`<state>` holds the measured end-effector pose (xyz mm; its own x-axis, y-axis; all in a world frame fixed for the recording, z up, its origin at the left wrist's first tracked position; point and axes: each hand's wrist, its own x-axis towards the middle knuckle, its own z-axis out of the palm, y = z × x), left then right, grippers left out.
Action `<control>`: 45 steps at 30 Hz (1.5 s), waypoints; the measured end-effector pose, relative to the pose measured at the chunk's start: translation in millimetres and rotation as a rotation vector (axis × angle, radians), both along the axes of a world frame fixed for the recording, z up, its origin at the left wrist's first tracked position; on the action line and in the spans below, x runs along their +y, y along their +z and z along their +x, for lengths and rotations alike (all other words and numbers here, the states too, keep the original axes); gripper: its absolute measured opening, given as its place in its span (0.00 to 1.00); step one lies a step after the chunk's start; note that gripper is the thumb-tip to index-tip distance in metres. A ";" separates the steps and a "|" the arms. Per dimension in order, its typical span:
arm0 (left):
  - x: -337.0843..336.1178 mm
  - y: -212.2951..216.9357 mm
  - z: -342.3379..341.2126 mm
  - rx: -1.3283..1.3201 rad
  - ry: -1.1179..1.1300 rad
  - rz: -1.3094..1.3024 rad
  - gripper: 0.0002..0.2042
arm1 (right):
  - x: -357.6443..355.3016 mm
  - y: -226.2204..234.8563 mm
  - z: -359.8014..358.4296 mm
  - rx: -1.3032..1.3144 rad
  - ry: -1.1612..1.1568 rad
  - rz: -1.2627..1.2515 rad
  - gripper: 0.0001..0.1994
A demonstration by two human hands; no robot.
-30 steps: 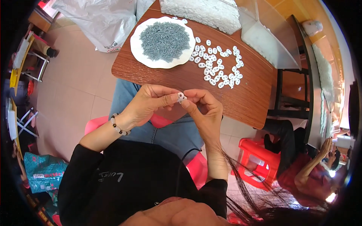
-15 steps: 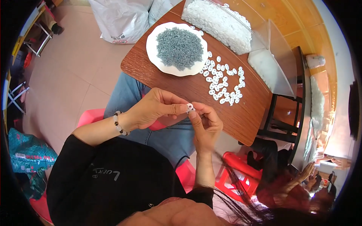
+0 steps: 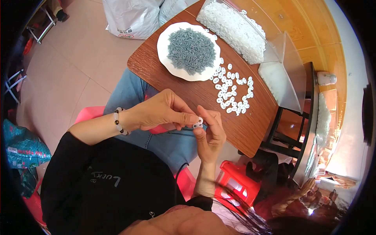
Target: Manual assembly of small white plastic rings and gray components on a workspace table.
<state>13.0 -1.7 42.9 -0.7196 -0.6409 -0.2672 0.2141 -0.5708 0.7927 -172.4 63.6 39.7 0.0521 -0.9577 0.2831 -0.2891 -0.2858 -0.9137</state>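
My left hand (image 3: 162, 111) and my right hand (image 3: 210, 135) meet in front of the near edge of a brown wooden table (image 3: 250, 129). Both pinch one small white plastic piece (image 3: 198, 122) between their fingertips. A beaded bracelet (image 3: 118, 122) circles my left wrist. On the table a white plate (image 3: 162, 45) holds a heap of small grey parts (image 3: 191, 51). Beside it lie several loose white pieces (image 3: 234, 91), spread flat.
A clear bag of white pieces (image 3: 234, 26) and a clear box (image 3: 284, 80) sit at the table's far side. A white sack (image 3: 131, 17) rests on the floor. A red stool (image 3: 239, 186) stands lower right, with another person (image 3: 313, 196) beyond it.
The view has shifted, so the table now sits more to the right and closer. My hands stay together on the small white piece, fingers slightly reworked around it.
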 end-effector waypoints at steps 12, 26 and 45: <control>4.0 1.9 2.2 0.069 -0.053 0.072 0.11 | -0.4 -3.5 6.5 0.011 0.056 -0.120 0.22; 10.8 6.5 2.3 0.022 0.010 0.029 0.07 | 0.5 -8.3 10.5 0.007 0.008 -0.194 0.22; 19.8 6.7 -2.5 0.088 0.065 0.159 0.06 | 4.1 -10.8 15.4 0.059 -0.093 -0.192 0.26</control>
